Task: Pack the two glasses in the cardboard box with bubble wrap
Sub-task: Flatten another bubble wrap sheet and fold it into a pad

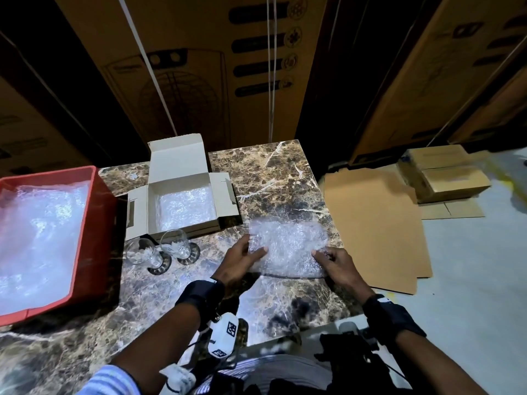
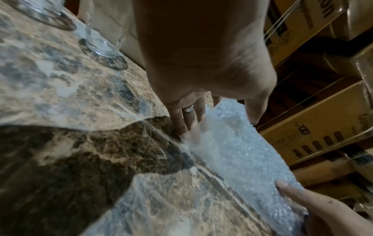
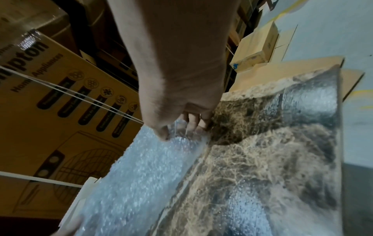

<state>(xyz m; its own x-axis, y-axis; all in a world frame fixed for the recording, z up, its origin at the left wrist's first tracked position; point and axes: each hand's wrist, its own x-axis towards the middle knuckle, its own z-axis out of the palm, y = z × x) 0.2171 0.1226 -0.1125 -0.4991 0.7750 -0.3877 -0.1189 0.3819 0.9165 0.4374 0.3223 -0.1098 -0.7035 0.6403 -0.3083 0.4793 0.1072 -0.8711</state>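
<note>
We hold a sheet of bubble wrap (image 1: 288, 246) by its near corners: our left hand (image 1: 239, 262) pinches the left edge, thumb on top and fingers (image 2: 186, 121) underneath, a ring on one of them, while our right hand (image 1: 339, 265) pinches the right corner the same way, thumb (image 3: 162, 131) over, fingers below. In both wrist views the fingertips blur behind the clear film, so we cannot tell how far they reach under it. The sheet is translucent, pebbled with small bubbles, slightly lifted off the glossy brown-veined marble tabletop (image 1: 279, 172). At ten o'clock from our hands stands the open white cardboard box (image 1: 182, 192), flaps spread, with another piece of bubble wrap lining its floor. Just in front of the box, at nine o'clock from our left hand, the two clear glasses (image 1: 159, 252) stand upright on ribbed round bases, close together; the left wrist view cuts off their tops. Further out at nine o'clock a red plastic crate (image 1: 94, 223) holds more wrap, partly out of frame. At three o'clock flat brown cardboard sheets (image 1: 376, 223) lie on the floor.
</note>
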